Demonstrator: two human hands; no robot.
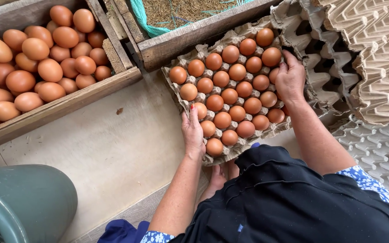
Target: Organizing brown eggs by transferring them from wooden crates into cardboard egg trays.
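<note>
Where the view looks straight down, a smooth pale floor (113,153) is seen, with a strip of grey wood-grain boarding along its lower edge and a small brown speck lying on it. A rough wooden crate (64,108) of weathered planks is set at the upper left, and it is heaped with loose brown eggs (37,58), smooth and oval, in shades from tan to deep orange. A second wooden box (194,33) stands at the top centre; it is lined with green netting and filled with dry straw-like husks. The rounded rim of a dull green bucket (23,202) is seen at the lower left.

A grey pulp egg tray (230,155), dimpled and ragged at its edges, is held just in front of the person, between the straw box and the person's dark lap. Its cups are almost all filled with brown eggs (230,96) set in neat rows. The left hand (193,130) is clamped on the tray's near left edge, the thumb lying over the cups, and the right hand (290,78) is closed on the far right edge, fingers curled over the rim; the hands are kept well apart. To the right, stacks of empty pulp trays (365,58) are piled, their moulded peaks and hollows showing, some tilted.
</note>
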